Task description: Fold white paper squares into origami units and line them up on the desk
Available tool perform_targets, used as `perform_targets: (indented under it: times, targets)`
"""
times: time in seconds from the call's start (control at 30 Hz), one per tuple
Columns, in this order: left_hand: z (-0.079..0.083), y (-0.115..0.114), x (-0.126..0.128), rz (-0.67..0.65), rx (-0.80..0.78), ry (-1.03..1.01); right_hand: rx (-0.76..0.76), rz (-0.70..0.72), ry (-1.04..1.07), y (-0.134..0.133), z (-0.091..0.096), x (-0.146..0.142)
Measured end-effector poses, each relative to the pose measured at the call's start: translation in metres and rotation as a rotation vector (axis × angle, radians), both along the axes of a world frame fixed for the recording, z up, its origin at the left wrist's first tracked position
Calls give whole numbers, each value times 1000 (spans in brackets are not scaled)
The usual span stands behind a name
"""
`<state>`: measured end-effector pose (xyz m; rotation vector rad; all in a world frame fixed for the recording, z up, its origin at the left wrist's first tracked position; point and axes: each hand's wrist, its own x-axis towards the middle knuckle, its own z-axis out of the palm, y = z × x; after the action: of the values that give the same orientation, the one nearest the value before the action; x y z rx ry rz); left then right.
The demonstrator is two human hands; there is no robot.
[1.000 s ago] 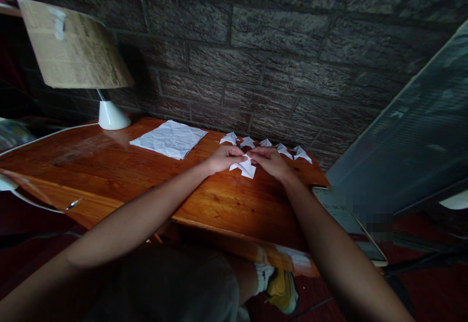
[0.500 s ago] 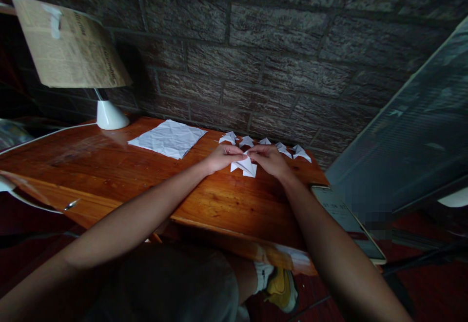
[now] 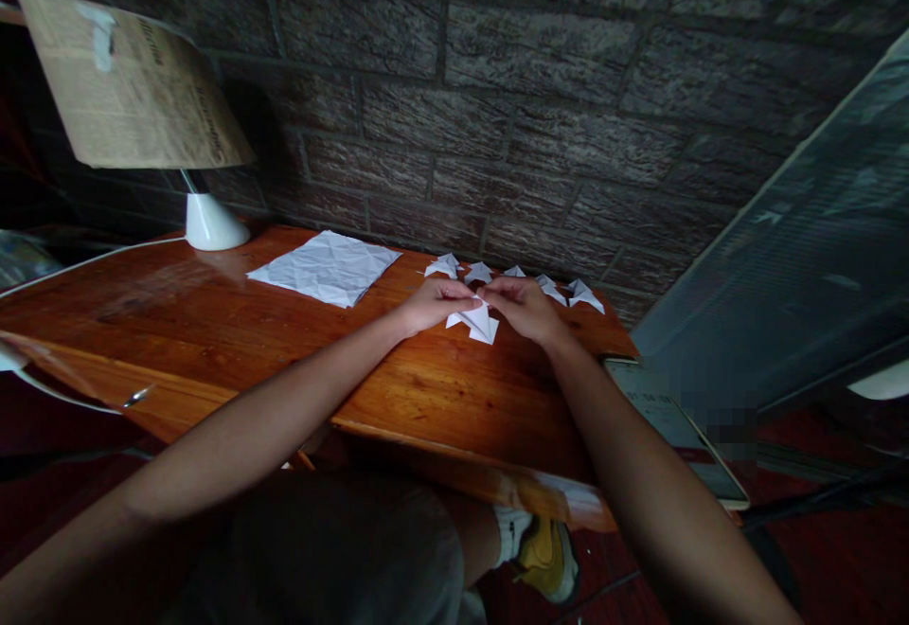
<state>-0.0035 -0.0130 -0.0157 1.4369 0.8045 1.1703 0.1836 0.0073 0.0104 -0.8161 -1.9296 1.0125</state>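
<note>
My left hand (image 3: 432, 303) and my right hand (image 3: 522, 308) meet over a small folded white paper piece (image 3: 475, 323) on the wooden table (image 3: 284, 350). Both hands pinch its upper edge with the fingertips. Behind my hands, several finished folded paper shapes (image 3: 586, 296) lie in a row near the wall. A creased flat white sheet (image 3: 327, 267) rests to the left of them.
A table lamp (image 3: 134, 95) with a tilted paper-like shade stands at the back left, its cord running along the table. A phone (image 3: 674, 431) lies at the right edge of the table. A brick wall is behind.
My hands stay pinched on the folded paper piece with only small finger shifts. The view has tilted slightly.
</note>
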Motion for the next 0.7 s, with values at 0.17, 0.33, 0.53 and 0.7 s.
perform_targets:
  times: [0.17,0.33,0.53,0.7]
  targets:
    - [4,-3,-2,-26,-74,-54,9,-7,7,-1,1,0]
    - [1,0,-2,30,-90,-103,-124,80,5,-2,3,1]
    - [-1,3,-4,94,-162,-147,-66,8,77,6,-6,0]
    - [1,1,-5,78,-234,-197,-11,33,113,6,-7,-1]
